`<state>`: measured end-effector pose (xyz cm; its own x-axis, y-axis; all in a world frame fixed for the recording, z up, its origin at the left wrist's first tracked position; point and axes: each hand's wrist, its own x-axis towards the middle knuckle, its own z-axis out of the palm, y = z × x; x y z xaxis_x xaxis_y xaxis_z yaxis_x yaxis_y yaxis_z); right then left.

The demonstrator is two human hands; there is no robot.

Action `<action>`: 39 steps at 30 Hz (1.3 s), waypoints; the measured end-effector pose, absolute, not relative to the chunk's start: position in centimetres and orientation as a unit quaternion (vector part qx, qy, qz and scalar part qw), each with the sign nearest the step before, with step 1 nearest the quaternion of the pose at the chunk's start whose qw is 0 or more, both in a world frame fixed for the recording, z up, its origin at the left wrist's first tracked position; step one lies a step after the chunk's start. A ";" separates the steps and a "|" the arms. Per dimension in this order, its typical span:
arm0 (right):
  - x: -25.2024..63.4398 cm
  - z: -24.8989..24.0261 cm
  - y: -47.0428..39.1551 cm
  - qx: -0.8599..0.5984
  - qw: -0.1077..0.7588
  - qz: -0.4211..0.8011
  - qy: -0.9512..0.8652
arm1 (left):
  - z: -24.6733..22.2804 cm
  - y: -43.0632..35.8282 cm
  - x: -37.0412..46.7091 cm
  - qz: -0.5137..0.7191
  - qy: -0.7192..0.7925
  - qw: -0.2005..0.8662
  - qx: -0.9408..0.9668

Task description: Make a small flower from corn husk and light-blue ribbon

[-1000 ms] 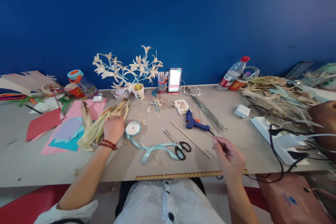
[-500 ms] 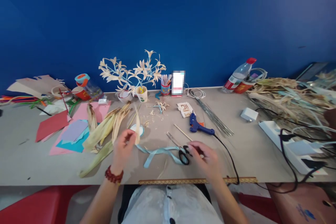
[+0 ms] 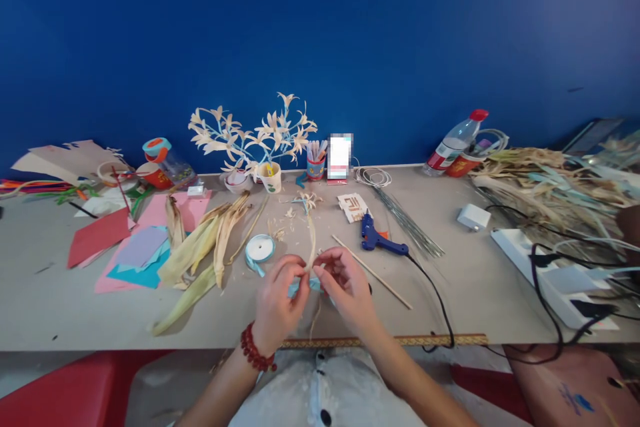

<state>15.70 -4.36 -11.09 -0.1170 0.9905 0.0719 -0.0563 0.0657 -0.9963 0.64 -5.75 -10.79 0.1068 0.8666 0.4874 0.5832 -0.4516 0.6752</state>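
Note:
My left hand (image 3: pixel 284 297), with a dark red bead bracelet at the wrist, pinches the lower end of a pale corn husk strip (image 3: pixel 311 240). Fingers of my right hand (image 3: pixel 346 287) close on the same end from the other side. The strip stands up between both hands, its tip pointing to the wall. Beneath them a light blue ribbon (image 3: pixel 314 284) is partly covered, and the scissors are almost wholly hidden by my right hand. Left of my hands lies a ribbon spool (image 3: pixel 260 248). A thin wooden stick (image 3: pixel 383 278) lies to the right.
A blue glue gun (image 3: pixel 383 241) with a black cord lies right, near a bundle of wires (image 3: pixel 413 227). Corn husks (image 3: pixel 200 257) and coloured paper (image 3: pixel 135 250) lie left. Husk flowers (image 3: pixel 277 130) stand at the back. A power strip (image 3: pixel 530 280) sits far right.
Both hands have come together in front of me, my left moving right with the husk strip and my right moving left to meet it. The spool is now uncovered; the scissors are now mostly hidden.

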 end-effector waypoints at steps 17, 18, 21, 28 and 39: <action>15.7 -11.9 -3.9 -0.419 0.485 0.619 -0.454 | -10.6 -5.0 0.8 0.448 0.525 0.350 0.634; 15.7 -11.9 -3.9 -0.415 0.483 0.620 -0.459 | -10.7 -5.0 0.8 0.449 0.527 0.354 0.628; 15.9 -12.0 -4.0 -0.421 0.470 0.616 -0.472 | -10.8 -5.1 1.0 0.472 0.528 0.361 0.606; 16.2 -11.7 -4.1 -0.452 0.433 0.589 -0.511 | -11.1 -4.8 0.9 0.463 0.491 0.485 0.556; 16.9 -11.2 -3.8 -0.468 0.383 0.547 -0.579 | -9.6 -4.1 0.1 0.380 0.503 0.412 0.658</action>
<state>16.90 -3.78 -11.21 -0.2694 0.9606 -0.0686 0.1230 -0.0363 -0.9917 0.11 -4.08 -9.55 0.2058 0.9749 0.0844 0.3487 -0.1537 0.9245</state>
